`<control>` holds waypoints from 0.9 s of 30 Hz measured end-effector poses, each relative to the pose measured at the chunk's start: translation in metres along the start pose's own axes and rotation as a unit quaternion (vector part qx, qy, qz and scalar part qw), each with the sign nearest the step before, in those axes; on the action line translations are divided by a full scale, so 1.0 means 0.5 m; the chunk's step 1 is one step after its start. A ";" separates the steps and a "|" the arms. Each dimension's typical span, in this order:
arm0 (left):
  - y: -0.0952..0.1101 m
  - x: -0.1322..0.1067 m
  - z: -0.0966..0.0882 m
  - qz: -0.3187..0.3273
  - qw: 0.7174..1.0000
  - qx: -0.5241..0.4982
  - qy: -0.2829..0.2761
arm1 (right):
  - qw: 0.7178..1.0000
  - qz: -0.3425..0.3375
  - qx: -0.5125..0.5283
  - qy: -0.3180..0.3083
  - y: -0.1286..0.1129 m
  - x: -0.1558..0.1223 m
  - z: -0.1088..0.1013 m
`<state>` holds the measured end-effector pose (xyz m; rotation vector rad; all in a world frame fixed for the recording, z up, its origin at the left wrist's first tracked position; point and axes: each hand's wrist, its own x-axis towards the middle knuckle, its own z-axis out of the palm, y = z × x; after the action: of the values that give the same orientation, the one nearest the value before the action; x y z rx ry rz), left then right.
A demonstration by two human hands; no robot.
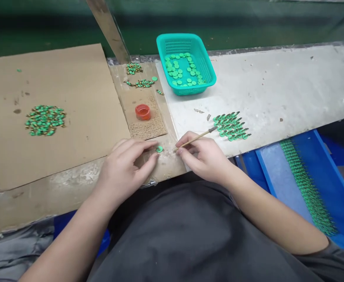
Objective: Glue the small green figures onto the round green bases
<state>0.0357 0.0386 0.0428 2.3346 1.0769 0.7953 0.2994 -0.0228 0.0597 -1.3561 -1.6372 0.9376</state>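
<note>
My left hand (127, 162) rests at the bench's front edge, thumb and forefinger curved around a small green disc (159, 149). A tiny dark-and-green piece stands on that disc, at the fingertips. In my right hand (203, 154) is a thin wooden stick (196, 138), pinched near its lower end. Its pale tip points left toward the disc, a short gap away, and its dark end points up to the right. Behind the hands, a red cap-like cup (143, 112) with wet-looking contents stands on a cardboard piece (148, 131).
A teal basket (186, 92) holds loose green discs. Rows of assembled pieces (230, 126) stand on the white surface at right. Small green-and-gold figures (45, 119) lie heaped on the cardboard sheet (80, 78). Lower right, a blue bin (330, 172) holds more rows.
</note>
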 end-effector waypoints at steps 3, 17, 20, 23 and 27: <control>-0.009 0.005 0.005 0.010 1.000 0.021 -0.005 | 0.999 -0.018 0.002 -0.029 -0.004 0.022 0.003; -0.022 -0.001 0.020 0.038 0.998 0.048 0.017 | 0.989 -0.133 -0.061 -0.026 0.023 0.061 0.038; -0.022 -0.001 0.019 0.044 0.997 0.054 0.014 | 0.985 -0.147 -0.083 -0.031 0.025 0.062 0.036; -0.021 0.000 0.018 0.047 0.997 0.056 0.010 | 0.983 -0.155 -0.095 -0.035 0.025 0.063 0.036; -0.022 0.000 0.021 0.049 0.997 0.058 0.016 | 0.978 -0.169 -0.112 -0.040 0.025 0.063 0.037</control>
<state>0.0366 0.0435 0.0284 2.4958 1.0551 0.8274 0.2839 0.0092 0.0442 -1.1422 -2.0071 0.6260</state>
